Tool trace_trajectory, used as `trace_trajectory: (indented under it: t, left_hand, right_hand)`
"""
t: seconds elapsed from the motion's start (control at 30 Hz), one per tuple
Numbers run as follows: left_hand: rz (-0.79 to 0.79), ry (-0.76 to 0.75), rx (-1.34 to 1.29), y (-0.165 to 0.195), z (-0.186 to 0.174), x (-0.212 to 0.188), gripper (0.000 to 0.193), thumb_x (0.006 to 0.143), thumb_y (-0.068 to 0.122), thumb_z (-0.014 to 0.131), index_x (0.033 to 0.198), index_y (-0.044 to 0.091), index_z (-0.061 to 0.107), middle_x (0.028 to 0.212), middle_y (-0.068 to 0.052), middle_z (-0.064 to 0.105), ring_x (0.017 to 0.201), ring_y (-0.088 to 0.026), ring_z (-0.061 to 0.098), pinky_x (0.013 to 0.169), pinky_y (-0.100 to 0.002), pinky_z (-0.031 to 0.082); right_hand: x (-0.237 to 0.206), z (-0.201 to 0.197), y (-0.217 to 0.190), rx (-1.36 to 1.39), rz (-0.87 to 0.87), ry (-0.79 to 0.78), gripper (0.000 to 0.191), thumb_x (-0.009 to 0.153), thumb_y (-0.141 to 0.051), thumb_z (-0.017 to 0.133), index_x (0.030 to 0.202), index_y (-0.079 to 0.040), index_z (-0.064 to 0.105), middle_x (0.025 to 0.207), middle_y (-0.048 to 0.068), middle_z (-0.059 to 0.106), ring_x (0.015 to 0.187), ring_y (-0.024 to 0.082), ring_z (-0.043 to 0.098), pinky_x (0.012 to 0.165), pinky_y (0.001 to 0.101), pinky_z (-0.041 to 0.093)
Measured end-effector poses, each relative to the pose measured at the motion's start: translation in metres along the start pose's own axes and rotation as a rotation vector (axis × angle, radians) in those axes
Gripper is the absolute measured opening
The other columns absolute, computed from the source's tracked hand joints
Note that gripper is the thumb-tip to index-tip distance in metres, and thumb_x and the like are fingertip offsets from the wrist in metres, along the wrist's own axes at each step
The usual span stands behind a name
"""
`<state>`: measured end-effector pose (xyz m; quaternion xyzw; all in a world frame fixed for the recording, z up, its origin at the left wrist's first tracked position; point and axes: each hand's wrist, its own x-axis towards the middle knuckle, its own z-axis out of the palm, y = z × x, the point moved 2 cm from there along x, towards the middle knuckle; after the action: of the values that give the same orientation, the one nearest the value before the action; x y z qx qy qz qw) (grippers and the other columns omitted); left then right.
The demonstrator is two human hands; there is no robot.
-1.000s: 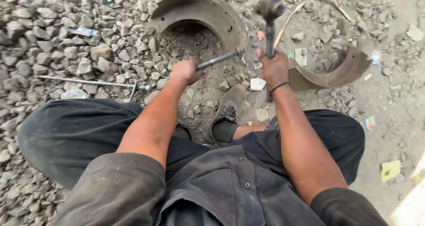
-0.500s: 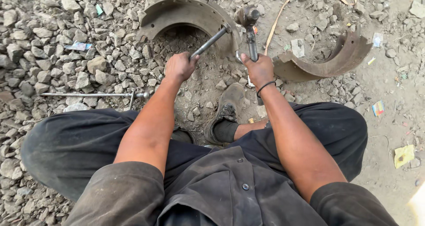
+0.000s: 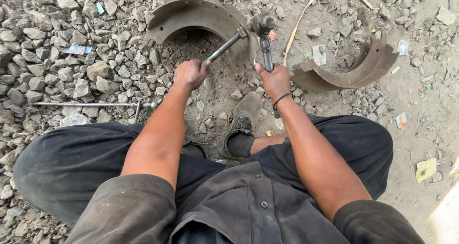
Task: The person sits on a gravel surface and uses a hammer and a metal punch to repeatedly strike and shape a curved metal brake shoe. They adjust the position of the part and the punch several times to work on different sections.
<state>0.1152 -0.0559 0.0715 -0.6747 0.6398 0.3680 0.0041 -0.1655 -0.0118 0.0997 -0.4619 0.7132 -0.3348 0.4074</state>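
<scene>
Two curved, rusty metal brake shoes are seen on the ground: one arched brake shoe (image 3: 201,14) at the far edge of the ground in view, and a second curved brake shoe (image 3: 354,72) toward the far right. Two bare hands are shown. The left hand (image 3: 190,74) is clenched around a dark steel rod (image 3: 224,47), whose tip is set against the arched shoe's near end. The right hand (image 3: 274,80), ringed by one black wristband (image 3: 282,98), is clenched around the handle of a dark metal hammer (image 3: 263,31), its head raised just beside the rod's tip. One thin metal bar with a crosspiece (image 3: 95,104) is laid on the stones at the left. One worn boot (image 3: 244,117) is seen between the forearms. One tan strap (image 3: 306,14) is curled over the dirt at the far edge. The ground is outdoors: grey crushed stones (image 3: 57,57) at the left, packed dirt (image 3: 430,105) with scattered litter at the right. No containers are shown.
</scene>
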Motion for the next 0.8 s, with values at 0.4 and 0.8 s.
trace_trajectory:
  t: [0.4,0.8]
  left_hand:
    - [0.068,0.001,-0.005,0.01,-0.005,0.009,0.051,0.103,0.056,0.04,0.12,0.02,0.072,0.105,-0.02,0.072,0.103,-0.041,0.067,0.092,-0.052,0.051]
    - [0.009,-0.036,-0.015,0.011,-0.015,0.004,0.056,0.103,0.059,0.041,0.119,0.016,0.072,0.11,-0.021,0.072,0.109,-0.042,0.066,0.096,-0.053,0.05]
  right_hand:
    - [0.001,0.004,-0.002,-0.124,0.004,0.022,0.044,0.089,-0.036,0.081,0.069,-0.003,0.061,0.056,-0.002,0.049,0.052,0.01,0.041,0.049,0.0344,0.036]
    - [-0.026,-0.103,-0.215,0.518,-1.133,0.005,0.037,0.117,-0.03,0.04,0.102,-0.003,0.06,0.071,0.01,0.059,0.06,0.018,0.058,0.052,0.0292,0.052]
